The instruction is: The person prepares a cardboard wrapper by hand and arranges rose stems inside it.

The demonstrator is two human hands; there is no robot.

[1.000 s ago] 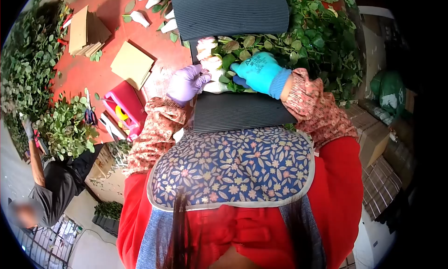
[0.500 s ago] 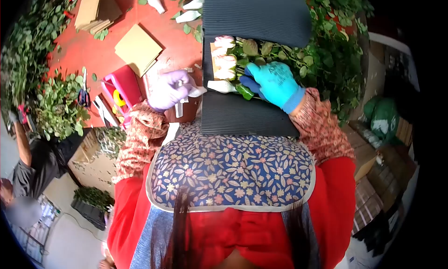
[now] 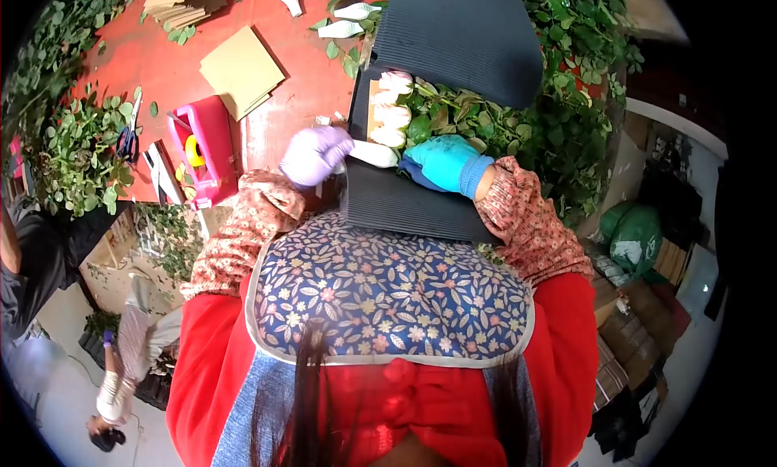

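Observation:
My left hand (image 3: 316, 157), in a thin purple glove, is closed with its fingertips on the tip of a white net sleeve (image 3: 374, 153). The sleeve covers a rose head lying at the near end of a short row of pale pink roses (image 3: 392, 115). In a blue glove, my right hand (image 3: 443, 163) is closed just behind that sleeved head, around its stem; the palm hides most of the grip. Under the roses lies a black corrugated sheet (image 3: 417, 204), and a cardboard strip (image 3: 373, 103) shows beside their heads.
Left on the red table (image 3: 312, 70) are a pink tape dispenser (image 3: 212, 147), scissors (image 3: 129, 135) and brown card sheets (image 3: 243, 72). More white net sleeves (image 3: 340, 30) lie at the back. Leafy stems (image 3: 566, 135) crowd the right. Other people are at lower left.
My left hand has moved right onto the sleeved rose's tip. My right hand has shifted left and slightly down, nearer the heads. Another person has come into view at lower left.

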